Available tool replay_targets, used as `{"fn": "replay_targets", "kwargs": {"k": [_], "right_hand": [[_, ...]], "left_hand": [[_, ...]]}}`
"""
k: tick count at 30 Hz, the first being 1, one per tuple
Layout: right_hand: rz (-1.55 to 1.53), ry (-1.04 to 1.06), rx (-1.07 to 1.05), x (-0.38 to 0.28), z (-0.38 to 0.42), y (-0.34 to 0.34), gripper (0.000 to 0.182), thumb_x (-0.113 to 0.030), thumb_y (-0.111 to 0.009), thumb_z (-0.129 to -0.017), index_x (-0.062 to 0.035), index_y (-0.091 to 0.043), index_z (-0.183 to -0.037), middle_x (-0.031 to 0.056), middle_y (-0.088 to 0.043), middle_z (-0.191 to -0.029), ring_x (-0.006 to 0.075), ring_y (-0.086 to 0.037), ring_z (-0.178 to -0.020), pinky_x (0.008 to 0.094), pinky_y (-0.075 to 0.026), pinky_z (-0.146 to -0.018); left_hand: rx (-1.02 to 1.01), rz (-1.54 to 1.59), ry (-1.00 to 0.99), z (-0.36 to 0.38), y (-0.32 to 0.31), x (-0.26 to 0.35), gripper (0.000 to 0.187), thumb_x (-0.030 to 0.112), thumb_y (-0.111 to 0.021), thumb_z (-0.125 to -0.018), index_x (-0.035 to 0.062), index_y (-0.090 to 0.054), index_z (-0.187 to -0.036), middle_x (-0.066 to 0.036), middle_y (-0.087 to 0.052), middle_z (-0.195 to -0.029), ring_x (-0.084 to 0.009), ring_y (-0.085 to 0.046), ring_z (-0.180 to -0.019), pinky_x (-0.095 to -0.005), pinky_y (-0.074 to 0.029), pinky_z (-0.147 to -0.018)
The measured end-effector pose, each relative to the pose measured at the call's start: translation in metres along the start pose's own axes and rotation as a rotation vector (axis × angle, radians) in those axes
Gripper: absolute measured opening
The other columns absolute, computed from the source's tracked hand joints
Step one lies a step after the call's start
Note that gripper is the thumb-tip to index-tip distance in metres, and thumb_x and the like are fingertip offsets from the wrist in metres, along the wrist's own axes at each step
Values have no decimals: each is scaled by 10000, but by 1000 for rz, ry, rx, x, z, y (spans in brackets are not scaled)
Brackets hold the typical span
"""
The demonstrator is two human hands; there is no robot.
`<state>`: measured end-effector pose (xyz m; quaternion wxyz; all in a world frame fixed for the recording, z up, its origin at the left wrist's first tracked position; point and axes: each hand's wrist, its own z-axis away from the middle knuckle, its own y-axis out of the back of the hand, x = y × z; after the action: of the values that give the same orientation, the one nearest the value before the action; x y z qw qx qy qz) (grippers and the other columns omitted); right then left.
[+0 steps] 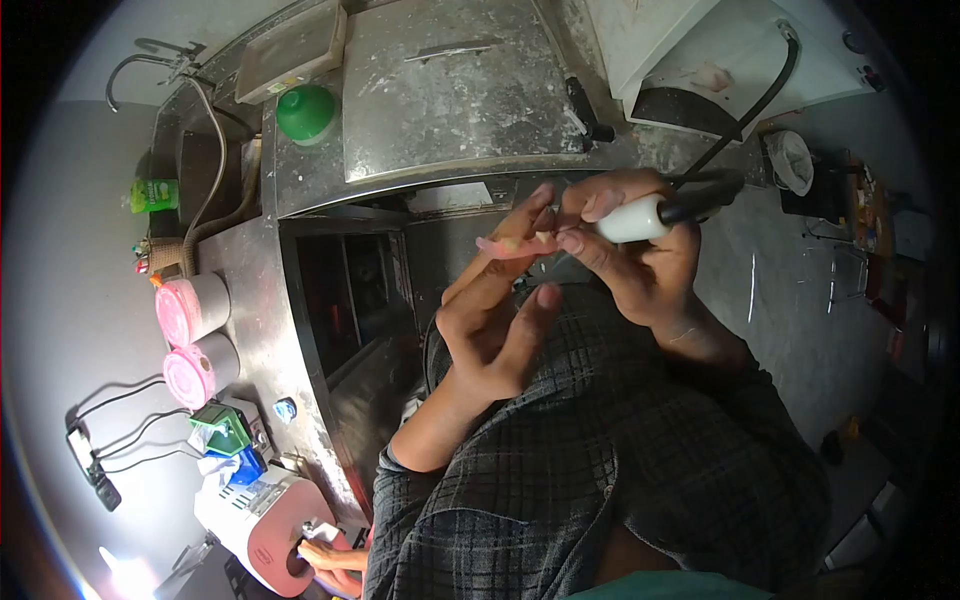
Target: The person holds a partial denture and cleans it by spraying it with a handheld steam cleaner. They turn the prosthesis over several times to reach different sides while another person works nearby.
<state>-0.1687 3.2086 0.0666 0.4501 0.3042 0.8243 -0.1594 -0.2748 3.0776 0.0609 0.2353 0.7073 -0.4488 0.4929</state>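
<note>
A pink denture [512, 249] with a few pale teeth is held up between the fingers of my left hand [480, 325]. The thumb of that hand stands apart below it. My right hand [655, 275] is wrapped round the white body of a rotary handpiece [628, 222], whose thick black cable [705, 197] runs up to the right. The fingertips of my right hand meet the denture's right end. The handpiece's working tip is hidden or too small to make out.
A scratched metal worktop [450, 100] lies ahead, with a green bowl [305, 113] and a shallow tray [290, 52]. Two pink-lidded tubs [190, 310] stand at left. Lower left, another person's hand [335, 562] reaches to a pink-and-white machine [268, 535].
</note>
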Motion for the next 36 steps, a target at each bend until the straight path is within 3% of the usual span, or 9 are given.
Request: {"fn": "replay_targets", "kwargs": {"k": [3, 5, 10, 12, 16, 22, 24, 27, 36], "right_hand": [[-205, -10, 3, 7, 0, 2, 232, 34, -611, -881, 28, -489, -1078, 157, -618, -975, 144, -652, -872, 208, -538, -567], [-219, -82, 2, 3, 3, 5, 237, 34, -599, -888, 26, -481, -1094, 153, -614, -981, 144, -650, -873, 212, -541, -577], [-233, -260, 17, -1, 6, 11, 255, 50, -627, -862, 8, -468, -1057, 115, -538, -961, 177, -563, -892, 300, -495, -754], [-220, -155, -9, 7, 8, 13, 239, -4, -575, -913, 6, -480, -1132, 130, -611, -993, 135, -643, -870, 209, -541, -574], [-182, -138, -35, 8, 8, 17, 233, -26, -576, -918, 3, -485, -1131, 117, -614, -972, 127, -641, -861, 205, -539, -567], [-164, -200, -39, 7, 6, 20, 184, -30, -582, -916, 9, -517, -1084, 103, -620, -916, 121, -638, -836, 212, -539, -603], [-113, -147, -126, 8, 4, 23, 227, 64, -591, -877, 13, -478, -1067, 152, -575, -928, 166, -598, -832, 331, -543, -766], [-65, -143, -52, 11, 4, 21, 169, -33, -606, -905, 14, -540, -1054, 92, -629, -891, 131, -647, -838, 260, -541, -705], [-54, -143, -77, 13, 0, 26, 242, 52, -610, -872, 8, -488, -1077, 139, -586, -940, 154, -594, -837, 290, -508, -750]], "left_hand": [[37, 266, 35, -2, -4, -2, 384, 145, -578, -894, -135, -535, -1152, -258, -525, -1272, -333, -495, -1221, -424, -311, -1072], [130, 515, 139, -7, -1, 4, 303, 141, -570, -932, -89, -546, -1128, -228, -585, -1207, -329, -520, -1213, -424, -396, -1022], [40, 79, 241, -11, 9, 15, 214, 64, -593, -918, -53, -567, -1096, -171, -639, -1085, -238, -613, -1045, -357, -459, -932], [-20, 32, 183, -14, 10, 11, 195, 65, -599, -915, -55, -580, -1068, -163, -647, -1058, -218, -611, -1035, -333, -459, -912], [-110, -244, 179, -18, 13, 16, 142, 58, -602, -909, -57, -608, -992, -136, -663, -965, -150, -614, -930, -270, -469, -806], [-144, -49, 623, -19, 9, 26, 160, 73, -573, -930, -53, -602, -1025, -89, -663, -849, -93, -594, -767, -230, -462, -688], [-167, -63, 593, -17, 6, 20, 172, 77, -570, -930, -54, -607, -1035, -59, -648, -855, -58, -540, -727, -202, -421, -649], [-191, -78, 565, -17, 0, 16, 187, 80, -567, -932, -57, -612, -1050, -29, -632, -862, -20, -474, -681, -171, -372, -603], [-177, -233, 456, -20, 3, 5, 199, 108, -552, -937, -65, -606, -1019, -64, -657, -890, -80, -554, -727, -216, -447, -661]]}}
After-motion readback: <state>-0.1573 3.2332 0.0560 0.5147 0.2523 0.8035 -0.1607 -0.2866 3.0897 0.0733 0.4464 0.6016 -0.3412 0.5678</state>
